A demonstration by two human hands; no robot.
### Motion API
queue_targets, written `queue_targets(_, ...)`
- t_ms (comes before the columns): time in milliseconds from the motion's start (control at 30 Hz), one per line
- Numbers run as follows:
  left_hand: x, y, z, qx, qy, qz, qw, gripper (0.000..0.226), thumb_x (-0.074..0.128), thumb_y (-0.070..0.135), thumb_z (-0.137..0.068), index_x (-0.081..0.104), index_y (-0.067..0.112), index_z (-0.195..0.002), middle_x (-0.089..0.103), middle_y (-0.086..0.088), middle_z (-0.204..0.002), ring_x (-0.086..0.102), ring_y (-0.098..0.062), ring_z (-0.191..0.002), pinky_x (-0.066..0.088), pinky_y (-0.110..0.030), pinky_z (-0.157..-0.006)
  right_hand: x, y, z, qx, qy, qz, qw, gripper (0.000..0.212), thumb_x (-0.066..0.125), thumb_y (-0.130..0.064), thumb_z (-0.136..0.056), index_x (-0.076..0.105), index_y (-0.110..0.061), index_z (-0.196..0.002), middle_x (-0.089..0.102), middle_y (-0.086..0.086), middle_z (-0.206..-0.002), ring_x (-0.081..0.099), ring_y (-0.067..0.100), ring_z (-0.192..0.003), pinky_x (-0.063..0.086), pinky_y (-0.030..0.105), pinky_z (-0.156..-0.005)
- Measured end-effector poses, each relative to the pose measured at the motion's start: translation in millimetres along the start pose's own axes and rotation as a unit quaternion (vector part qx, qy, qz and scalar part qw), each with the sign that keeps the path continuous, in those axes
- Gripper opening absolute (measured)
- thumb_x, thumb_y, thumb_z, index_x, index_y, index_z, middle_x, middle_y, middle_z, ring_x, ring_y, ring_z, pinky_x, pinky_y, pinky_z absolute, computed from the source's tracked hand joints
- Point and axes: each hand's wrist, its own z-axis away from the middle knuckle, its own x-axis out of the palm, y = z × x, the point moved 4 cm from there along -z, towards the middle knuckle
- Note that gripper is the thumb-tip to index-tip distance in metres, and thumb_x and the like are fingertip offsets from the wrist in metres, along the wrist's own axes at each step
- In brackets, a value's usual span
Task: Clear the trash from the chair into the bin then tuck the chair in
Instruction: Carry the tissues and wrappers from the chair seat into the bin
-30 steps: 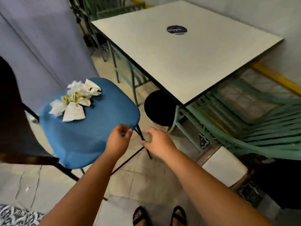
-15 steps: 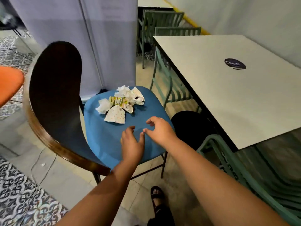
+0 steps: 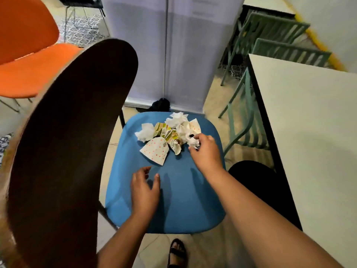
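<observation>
Now, a person bends over a blue chair [image 3: 173, 200] pulled out from the tabletop [image 3: 309, 132]; the trash [image 3: 168, 136], a heap of crumpled tissue and spotted wrappers, lies at the far edge of the seat; the right hand [image 3: 206, 151] reaches the heap's right side, its fingers [image 3: 199, 136] curled about a wad of white tissue [image 3: 193, 142] and seemingly pinching it; the left hand [image 3: 144, 188] hovers low over the bare middle of the seat, fingers spread and empty; a dark round shape [image 3: 260, 186], perhaps the bin, sits on the floor between chair and tabletop. Gathering has only begun; next, by the look of it, both hands must scoop the loose pieces together and carry them right to that bin without dropping scraps; tucking the chair comes last.
</observation>
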Motion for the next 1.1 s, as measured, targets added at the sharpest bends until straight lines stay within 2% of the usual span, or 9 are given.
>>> queue_targets(100, 3.2, -1.3, -5.5, -0.022, 0.027, -0.010, 0.999, 0.034, 0.063, 0.025, -0.089, 0.055, 0.013, -0.120, 0.054, -0.005, -0.118, 0.053, -0.016, -0.106, 0.040, -0.023, -0.087, 7.5, 6.6, -23.7, 0.006, -0.018, 0.032, 0.999, 0.039, 0.068, -0.026, -0.082, 0.057, -0.021, -0.119, 0.050, 0.007, -0.119, 0.056, 0.027, -0.100, 0.046, 0.033, -0.078)
queue_targets(200, 6.1, 1.9, -9.8, -0.031, 0.042, -0.010, 0.999, 0.037, 0.064, 0.027, -0.089, 0.053, 0.016, -0.122, 0.052, -0.004, -0.120, 0.051, -0.012, -0.103, 0.042, -0.026, -0.089, 20.9, 10.2, -32.9, 0.004, -0.043, 0.064, 0.997, 0.042, 0.070, -0.031, -0.082, 0.055, -0.024, -0.120, 0.049, 0.005, -0.120, 0.055, 0.027, -0.102, 0.046, 0.033, -0.074)
queue_targets(300, 11.6, 6.5, -17.1, -0.034, 0.052, -0.031, 0.998, 0.041, 0.065, 0.029, -0.088, 0.051, 0.017, -0.124, 0.050, -0.004, -0.123, 0.049, -0.018, -0.113, 0.043, -0.033, -0.096, 31.3, 11.2, -36.1, -0.005, -0.053, 0.065, 0.997, 0.034, 0.067, -0.026, -0.084, 0.057, -0.022, -0.117, 0.051, 0.006, -0.119, 0.056, 0.029, -0.101, 0.046, 0.034, -0.075)
queue_targets(467, 23.5, 21.3, -44.5, -0.033, 0.061, -0.103, 0.992, 0.057, 0.070, 0.034, -0.081, 0.047, 0.013, -0.129, 0.045, -0.010, -0.129, 0.041, -0.028, -0.122, 0.034, -0.035, -0.102, 32.8, 13.0, -36.7, -0.018, -0.054, 0.029, 0.998, 0.022, 0.062, -0.020, -0.086, 0.062, -0.014, -0.108, 0.054, 0.009, -0.115, 0.056, 0.029, -0.097, 0.044, 0.032, -0.074)
queue_targets(600, 35.2, 27.0, -64.9, -0.048, 0.029, -0.173, 0.983, 0.068, 0.070, 0.042, -0.078, 0.040, 0.016, -0.134, 0.037, -0.008, -0.137, 0.035, -0.029, -0.126, 0.033, -0.039, -0.103, 25.7, 14.7, -27.8, -0.018, -0.046, 0.013, 0.999, 0.019, 0.063, -0.020, -0.086, 0.062, -0.014, -0.103, 0.056, 0.007, -0.112, 0.057, 0.026, -0.095, 0.046, 0.033, -0.075)
queue_targets(800, 43.2, 22.5, -80.4, -0.063, -0.010, -0.243, 0.968, 0.080, 0.073, 0.045, -0.074, 0.034, 0.017, -0.138, 0.032, -0.008, -0.145, 0.030, -0.031, -0.131, 0.033, -0.044, -0.105, 18.1, 21.8, -11.9, -0.022, -0.048, -0.031, 0.998, 0.016, 0.065, -0.019, -0.084, 0.063, -0.012, -0.099, 0.057, 0.006, -0.105, 0.048, 0.014, -0.080, 0.037, 0.024, -0.070)
queue_targets(933, 42.6, 20.5, -84.9, -0.058, -0.021, -0.266, 0.962, 0.082, 0.072, 0.048, -0.072, 0.035, 0.016, -0.138, 0.037, -0.010, -0.144, 0.032, -0.032, -0.130, 0.034, -0.043, -0.104, 14.8, 24.9, -7.6, -0.024, -0.051, -0.052, 0.997, 0.016, 0.066, -0.019, -0.083, 0.063, -0.013, -0.098, 0.058, 0.005, -0.104, 0.051, 0.014, -0.083, 0.039, 0.024, -0.072)
queue_targets(1100, 40.9, 25.2, -77.6, -0.058, -0.018, -0.275, 0.959, 0.084, 0.072, 0.054, -0.067, 0.039, 0.016, -0.133, 0.044, -0.011, -0.133, 0.037, -0.031, -0.123, 0.036, -0.040, -0.097, 11.5, 29.9, -3.6, -0.022, -0.047, -0.077, 0.996, 0.014, 0.068, -0.017, -0.082, 0.064, -0.013, -0.095, 0.059, 0.004, -0.101, 0.055, 0.015, -0.082, 0.041, 0.024, -0.073)
